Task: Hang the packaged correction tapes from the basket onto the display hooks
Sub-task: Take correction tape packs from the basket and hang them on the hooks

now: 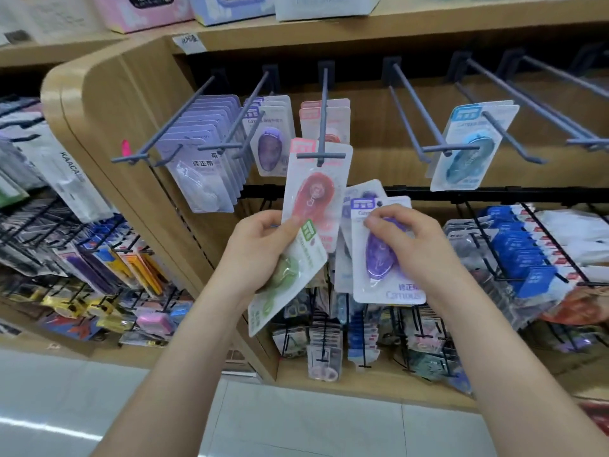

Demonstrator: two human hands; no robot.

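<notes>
left hand [260, 249] gripping two packs, red pack [314, 196], green pack [290, 275], right hand [408, 239] one purple pack [384, 258]

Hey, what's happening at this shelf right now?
A person is stocking packaged correction tapes on display hooks. The left hand holds a red pack and a green pack; the red one is up at the tip of a hook that already carries red packs. The right hand holds a purple pack, not yet hung.

The left hand [260, 249] grips red [314, 196] and green packs [290, 275]; the right hand [412, 239] pinches a purple pack [384, 258], perhaps with another behind.
</notes>
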